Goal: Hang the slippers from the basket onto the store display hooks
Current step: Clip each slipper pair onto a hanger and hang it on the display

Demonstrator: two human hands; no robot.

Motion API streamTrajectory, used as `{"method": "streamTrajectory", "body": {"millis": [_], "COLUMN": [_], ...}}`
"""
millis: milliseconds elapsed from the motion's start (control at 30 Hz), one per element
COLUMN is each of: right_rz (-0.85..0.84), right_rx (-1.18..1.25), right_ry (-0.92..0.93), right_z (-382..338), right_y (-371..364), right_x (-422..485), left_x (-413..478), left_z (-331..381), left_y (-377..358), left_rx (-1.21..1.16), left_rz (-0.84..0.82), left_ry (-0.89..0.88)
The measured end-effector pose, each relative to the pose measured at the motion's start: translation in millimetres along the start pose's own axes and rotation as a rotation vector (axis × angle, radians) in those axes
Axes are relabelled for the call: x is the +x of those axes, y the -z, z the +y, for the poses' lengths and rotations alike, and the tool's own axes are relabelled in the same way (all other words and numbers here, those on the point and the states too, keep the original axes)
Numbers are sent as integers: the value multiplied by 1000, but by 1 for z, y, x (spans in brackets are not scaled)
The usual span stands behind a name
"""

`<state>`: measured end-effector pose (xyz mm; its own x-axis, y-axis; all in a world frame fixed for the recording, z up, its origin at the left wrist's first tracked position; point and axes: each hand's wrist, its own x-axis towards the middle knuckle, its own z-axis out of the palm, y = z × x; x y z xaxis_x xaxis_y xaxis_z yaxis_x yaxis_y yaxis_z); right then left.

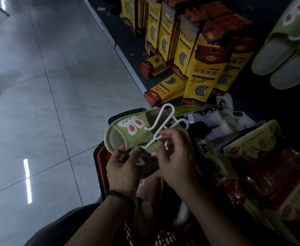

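A pair of green slippers [127, 134] with a white rabbit patch is held above the red basket [103, 167]. My left hand [122, 167] grips the slippers at their lower edge. My right hand [177, 157] pinches the white plastic hanger [161, 125] that lies across the slippers. Another green pair [284, 50] hangs on the display at the upper right. A pink slipper [149, 185] lies in the basket under my hands.
Yellow and red insole boxes [199, 68] stand on the dark lower shelf ahead. Red and yellow packages [262, 157] and a plastic bag [223, 112] lie to the right. Grey tiled floor [48, 103] spreads to the left.
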<state>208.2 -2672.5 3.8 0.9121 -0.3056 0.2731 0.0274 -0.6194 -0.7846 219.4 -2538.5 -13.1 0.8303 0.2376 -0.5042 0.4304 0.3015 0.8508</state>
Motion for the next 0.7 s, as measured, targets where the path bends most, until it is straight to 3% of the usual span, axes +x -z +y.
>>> {"method": "streamTrajectory", "body": {"millis": [67,167,333,400,533,700], "right_rz": [76,52,-107,-70,21,-13], "right_rx": [-52,-130,78,158,196,212], "right_ry": [-86,-208,-363,-431,-447,-471], "right_z": [11,36,56,56,55,58], "right_y": [12,30,36,35,36,32], "right_x": [17,37,42,41,38,37], "left_x": [1,3,13,12,10,21], "left_z": [3,5,8,12,15,16], "left_y": [0,3,13,12,9,11], "left_rx": [6,43,89,54,-25,-28], "left_rz": [-51,-137,-232,-278,-317,-356], "left_ry": [-8,-13,6,25,60,43]}}
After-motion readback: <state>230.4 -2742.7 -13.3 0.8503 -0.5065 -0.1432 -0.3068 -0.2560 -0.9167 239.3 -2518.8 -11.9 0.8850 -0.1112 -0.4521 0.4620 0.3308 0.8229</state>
